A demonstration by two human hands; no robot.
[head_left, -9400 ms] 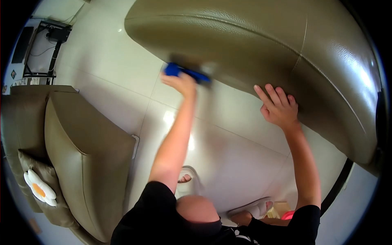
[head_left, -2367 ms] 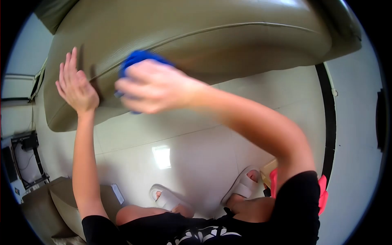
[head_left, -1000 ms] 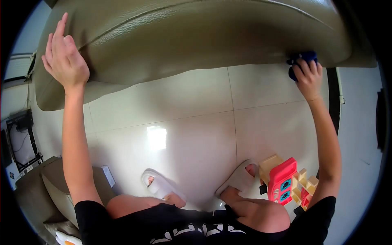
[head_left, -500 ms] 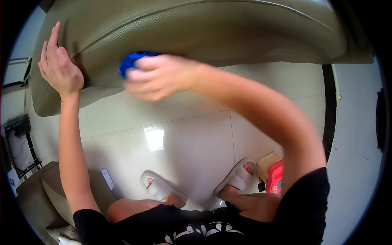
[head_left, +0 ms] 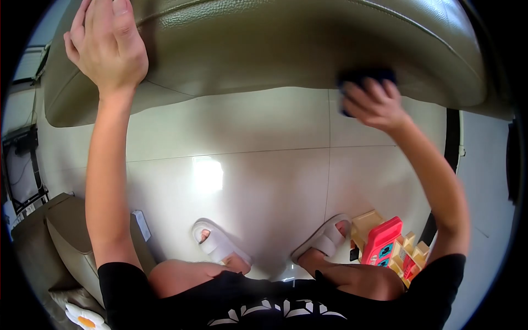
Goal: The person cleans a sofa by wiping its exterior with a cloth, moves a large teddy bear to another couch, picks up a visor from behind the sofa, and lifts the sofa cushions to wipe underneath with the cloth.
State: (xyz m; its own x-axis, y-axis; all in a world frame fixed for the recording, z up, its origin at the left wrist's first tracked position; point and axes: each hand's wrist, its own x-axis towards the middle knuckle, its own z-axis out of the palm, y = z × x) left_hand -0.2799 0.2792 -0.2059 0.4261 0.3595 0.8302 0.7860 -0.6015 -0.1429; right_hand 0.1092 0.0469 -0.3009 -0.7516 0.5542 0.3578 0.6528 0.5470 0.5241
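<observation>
One dark blue cloth (head_left: 367, 77), slightly blurred, lay against the sofa's (head_left: 247, 49) lower front at upper right of the frame, clamped in the right hand's (head_left: 377, 104) grip. At upper left, the left hand (head_left: 110, 52) rested on the sofa, its grip holding nothing, thumb and fingers slightly apart.

Blue cloth (head_left: 366, 77) now in your right hand (head_left: 377, 104); first picture had it in your left hand (head_left: 113, 52), which is now bare and against the sofa (head_left: 264, 49) near its left end. Since half a second ago, your right hand and cloth have crossed from the left part to the lower edge near the right end, uncovering more of the red toy (head_left: 382, 236).
</observation>
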